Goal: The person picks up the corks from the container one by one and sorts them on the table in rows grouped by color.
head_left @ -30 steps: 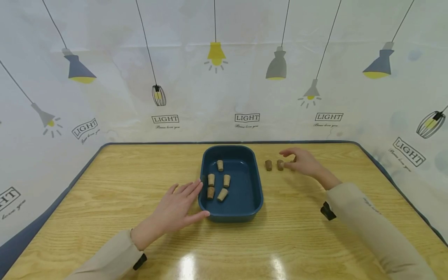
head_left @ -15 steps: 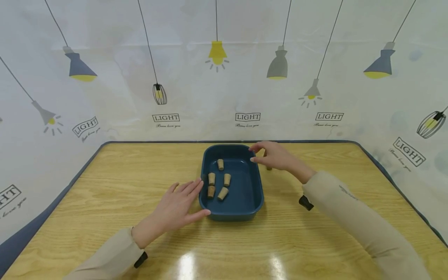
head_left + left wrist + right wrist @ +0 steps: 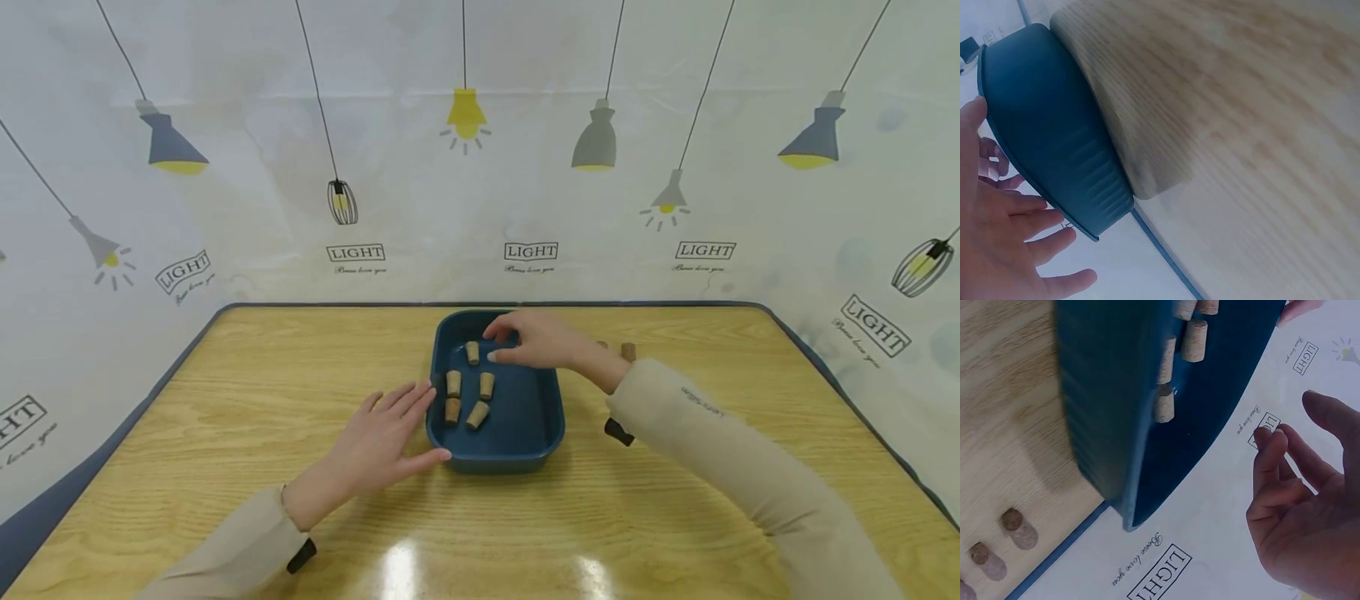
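Observation:
A deep blue rectangular tray point(image 3: 525, 425) stands on the wooden table with several tapered corks lying in its left half. My right hand point(image 3: 543, 337) hovers over the tray's far part, thumb and forefinger apart and nothing between them. The far cork point(image 3: 472, 353) lies just left of its fingertips. My left hand point(image 3: 375, 446) rests against the tray's left wall, fingers straight and thumb at the near corner. In the left wrist view its fingers reach along the tray's rim point(image 3: 1041, 125). Three more corks stand in a row on the table, the nearest cork point(image 3: 1019, 528) showing in the right wrist view.
Right of the tray, one of the standing corks point(image 3: 628, 352) shows behind the right forearm; the others are mostly covered by it. The wooden table point(image 3: 300, 358) ends at a wall sheet point(image 3: 420, 167) printed with lamps, which wraps round the back and sides.
My right hand has moved left from the row of corks on the table to over the tray. The left hand, the tray and the corks in it have stayed put.

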Demonstrator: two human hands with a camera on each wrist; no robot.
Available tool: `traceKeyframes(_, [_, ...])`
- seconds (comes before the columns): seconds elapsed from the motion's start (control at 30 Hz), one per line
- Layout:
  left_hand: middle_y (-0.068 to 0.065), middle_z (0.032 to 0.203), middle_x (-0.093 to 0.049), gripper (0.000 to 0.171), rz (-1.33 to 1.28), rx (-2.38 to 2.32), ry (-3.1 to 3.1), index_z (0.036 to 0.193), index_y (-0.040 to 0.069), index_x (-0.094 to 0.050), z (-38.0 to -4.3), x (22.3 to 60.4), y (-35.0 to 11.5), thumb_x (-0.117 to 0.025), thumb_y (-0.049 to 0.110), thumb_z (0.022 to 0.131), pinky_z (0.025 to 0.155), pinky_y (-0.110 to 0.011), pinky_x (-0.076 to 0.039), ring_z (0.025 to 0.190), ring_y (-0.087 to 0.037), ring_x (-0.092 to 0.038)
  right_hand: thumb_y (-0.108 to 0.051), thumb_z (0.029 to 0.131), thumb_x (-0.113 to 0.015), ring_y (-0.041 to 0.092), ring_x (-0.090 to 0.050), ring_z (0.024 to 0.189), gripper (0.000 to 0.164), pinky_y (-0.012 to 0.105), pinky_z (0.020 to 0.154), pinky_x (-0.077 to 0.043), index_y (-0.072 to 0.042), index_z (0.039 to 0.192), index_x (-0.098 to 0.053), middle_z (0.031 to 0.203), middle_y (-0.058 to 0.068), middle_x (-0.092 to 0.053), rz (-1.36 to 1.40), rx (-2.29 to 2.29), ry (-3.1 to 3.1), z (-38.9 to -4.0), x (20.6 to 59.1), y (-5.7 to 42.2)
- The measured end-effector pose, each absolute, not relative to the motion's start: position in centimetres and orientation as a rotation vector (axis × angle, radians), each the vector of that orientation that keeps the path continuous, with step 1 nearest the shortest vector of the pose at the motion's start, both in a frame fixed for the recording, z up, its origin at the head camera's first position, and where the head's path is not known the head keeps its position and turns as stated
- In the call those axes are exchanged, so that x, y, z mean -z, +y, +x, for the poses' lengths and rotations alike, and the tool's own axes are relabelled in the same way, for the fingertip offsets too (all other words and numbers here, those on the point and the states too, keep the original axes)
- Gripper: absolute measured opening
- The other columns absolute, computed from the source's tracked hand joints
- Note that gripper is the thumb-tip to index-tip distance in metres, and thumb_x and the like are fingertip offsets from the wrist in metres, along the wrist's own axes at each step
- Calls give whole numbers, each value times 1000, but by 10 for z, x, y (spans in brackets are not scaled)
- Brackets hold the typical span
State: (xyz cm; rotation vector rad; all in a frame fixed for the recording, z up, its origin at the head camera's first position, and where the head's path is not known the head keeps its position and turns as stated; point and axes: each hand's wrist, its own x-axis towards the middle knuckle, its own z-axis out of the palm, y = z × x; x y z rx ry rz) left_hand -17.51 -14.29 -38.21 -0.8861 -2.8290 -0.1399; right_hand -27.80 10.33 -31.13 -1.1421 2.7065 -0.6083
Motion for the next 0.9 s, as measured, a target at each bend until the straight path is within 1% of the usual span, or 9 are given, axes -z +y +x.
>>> traceKeyframes(0.17, [-11,137,-33,92,-833,148,-2887,137,4,-32,-175,382,-144,-29,74,77,94,-53,-24,124,-27,-29,-30,86,-57,15,-54,83,35,31,71,-43,-10,115,-56,99,4,-58,-1140,555,2625,-281,308,88])
traceKeyframes(0.27, [-10,137,-33,94,-822,136,-2899,137,4,-31,-175,382,-145,-28,75,76,94,-53,-24,125,-26,-28,-30,86,-57,14,-54,83,35,30,72,-43,-10,115,-56,96,2,-58,-1118,536,2591,-283,307,80])
traceKeyframes(0.43, [-9,138,-33,94,-827,110,-2894,137,5,-31,-177,384,-145,-26,75,76,94,-53,-24,125,-26,-28,-25,85,-60,14,-54,86,35,29,73,-43,-9,115,-56,97,2,-58,-1084,516,2511,-286,311,68])
traceKeyframes(0.57, [-9,138,-33,94,-831,104,-2888,137,5,-31,-177,385,-144,-26,75,76,94,-53,-23,125,-26,-28,-20,83,-62,13,-55,82,35,27,70,-44,-7,116,-55,96,1,-57,-992,505,2442,-292,318,60])
traceKeyframes(0.63, [-10,137,-33,94,-832,109,-2885,137,5,-31,-177,384,-144,-26,75,76,94,-53,-23,125,-26,-29,-16,84,-62,15,-55,81,35,29,69,-46,-6,116,-55,94,2,-57,-944,537,2394,-295,321,57])
traceKeyframes(0.77, [-9,138,-32,93,-834,125,-2887,138,5,-29,-177,385,-144,-27,75,76,94,-53,-24,125,-25,-28,-9,83,-60,25,-57,83,35,36,72,-47,-1,117,-53,91,5,-57,-884,623,2259,-299,328,51])
traceKeyframes(0.9, [-8,138,-32,91,-843,135,-2879,138,6,-29,-177,385,-144,-27,74,77,93,-54,-25,125,-25,-29,-11,83,-62,31,-57,86,36,43,76,-44,-2,117,-54,92,4,-56,-821,620,2197,-302,333,48])
